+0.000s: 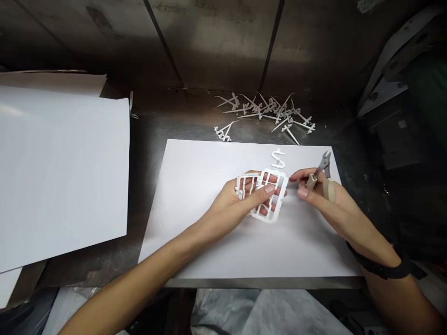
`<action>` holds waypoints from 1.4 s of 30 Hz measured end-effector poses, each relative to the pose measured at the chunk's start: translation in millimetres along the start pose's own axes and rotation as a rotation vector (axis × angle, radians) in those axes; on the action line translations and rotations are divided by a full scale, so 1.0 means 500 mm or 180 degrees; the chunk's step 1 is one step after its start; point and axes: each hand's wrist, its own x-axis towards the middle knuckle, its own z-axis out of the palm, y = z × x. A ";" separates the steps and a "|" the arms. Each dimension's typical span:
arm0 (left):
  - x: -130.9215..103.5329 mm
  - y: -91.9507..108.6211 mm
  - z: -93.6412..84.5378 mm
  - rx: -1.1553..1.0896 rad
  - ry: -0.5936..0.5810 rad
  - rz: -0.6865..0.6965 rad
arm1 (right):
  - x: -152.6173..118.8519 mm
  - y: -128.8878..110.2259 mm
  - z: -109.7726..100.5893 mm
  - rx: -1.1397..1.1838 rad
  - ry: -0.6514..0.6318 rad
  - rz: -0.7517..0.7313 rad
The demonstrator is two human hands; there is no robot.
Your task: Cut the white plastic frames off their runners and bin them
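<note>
Gripping, left hand: my feed shows the left hand (237,197) pinching a white plastic frame with parallel bars (282,200), thumb across the front, fingers behind. A smaller barred section sits to its left; I cannot tell whether the two are joined.
Frame position: raised over a flat white paper sheet (195,251) on a dark metal bench (150,158).
Nippers, right hand: I see the right hand (330,209) closed around metal nippers with cream handles (323,164), jaws parted and pointing away. Its index fingertip is just beside the frame's right edge.
Curl: white S-shaped plastic piece (278,159) at the frame's far edge; whether attached, I cannot tell.
Pile: thin, pointed whitish plastic offcuts (260,114) heaped beyond the sheet.
Left side: large white sheets, stacked (70,163).
Right wrist: black band (380,266).
</note>
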 end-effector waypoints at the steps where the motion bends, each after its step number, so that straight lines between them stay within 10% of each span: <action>1: -0.002 0.005 -0.002 0.0308 0.0006 0.0122 | -0.002 -0.004 -0.004 -0.0092 -0.0226 0.0030; 17: -0.025 0.061 -0.031 0.2131 -0.0032 0.0653 | -0.025 -0.041 0.001 -0.0502 -0.1260 0.0637; 42: -0.017 0.052 -0.041 0.2064 -0.0372 0.0473 | -0.032 -0.052 -0.003 -0.0598 -0.1471 0.0814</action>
